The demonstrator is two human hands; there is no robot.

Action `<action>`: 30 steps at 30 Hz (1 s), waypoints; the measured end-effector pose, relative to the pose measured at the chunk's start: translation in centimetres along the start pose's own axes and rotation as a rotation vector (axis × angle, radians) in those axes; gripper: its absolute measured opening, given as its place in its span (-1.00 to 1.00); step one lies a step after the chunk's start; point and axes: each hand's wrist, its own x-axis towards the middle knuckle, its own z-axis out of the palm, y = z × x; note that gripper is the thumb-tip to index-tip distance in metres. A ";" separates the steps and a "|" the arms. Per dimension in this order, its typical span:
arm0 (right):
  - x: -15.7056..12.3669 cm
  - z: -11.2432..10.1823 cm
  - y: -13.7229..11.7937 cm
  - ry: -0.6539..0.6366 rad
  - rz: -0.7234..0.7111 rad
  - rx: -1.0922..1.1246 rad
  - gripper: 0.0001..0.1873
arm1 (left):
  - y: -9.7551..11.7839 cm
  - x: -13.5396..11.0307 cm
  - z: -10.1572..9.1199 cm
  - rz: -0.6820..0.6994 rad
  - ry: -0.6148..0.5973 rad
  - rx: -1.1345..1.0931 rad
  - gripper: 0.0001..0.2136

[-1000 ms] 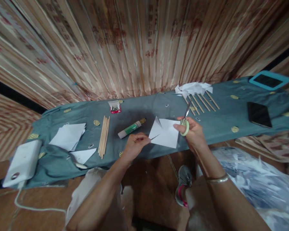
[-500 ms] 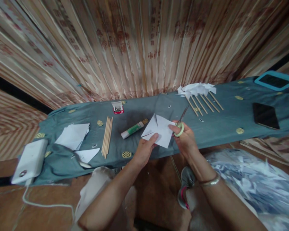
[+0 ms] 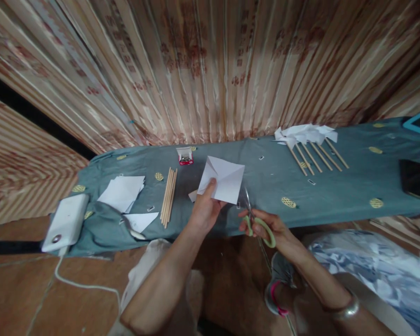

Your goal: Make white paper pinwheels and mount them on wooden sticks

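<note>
My left hand (image 3: 205,209) grips a white square of paper (image 3: 224,178) by its lower left corner and holds it up over the grey-blue cloth (image 3: 273,186). The paper has creases and cuts running in from its corners. My right hand (image 3: 266,224) is closed on a pair of green-handled scissors (image 3: 255,219), blades pointing up toward the paper's lower right edge, just short of it. The glue stick is hidden behind the paper and my left hand.
On the cloth lie a bundle of wooden sticks (image 3: 169,196), a stack of white paper squares (image 3: 122,192), a small red box of pins (image 3: 185,157), finished paper pinwheels on sticks (image 3: 310,140), a white power bank (image 3: 66,221) and a dark phone (image 3: 418,179). Paper scraps (image 3: 381,275) lie at lower right.
My left hand has turned and lifted the paper to the left. My right hand has drawn the scissors back down off the paper. The view has swung left.
</note>
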 end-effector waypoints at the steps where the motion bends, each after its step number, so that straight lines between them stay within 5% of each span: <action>1: -0.2 0.1 0.1 -0.026 0.019 -0.001 -0.45 | 0.0 0.0 -0.1 -0.007 0.002 0.012 -0.76; 8: -0.7 0.2 -0.1 -0.105 0.062 -0.038 -0.45 | -0.4 0.1 -0.4 -0.020 0.001 0.104 -0.81; 30: -0.5 -0.1 0.9 -0.029 0.071 -0.114 -0.62 | -1.3 0.1 -0.1 -0.014 0.049 -0.015 -0.81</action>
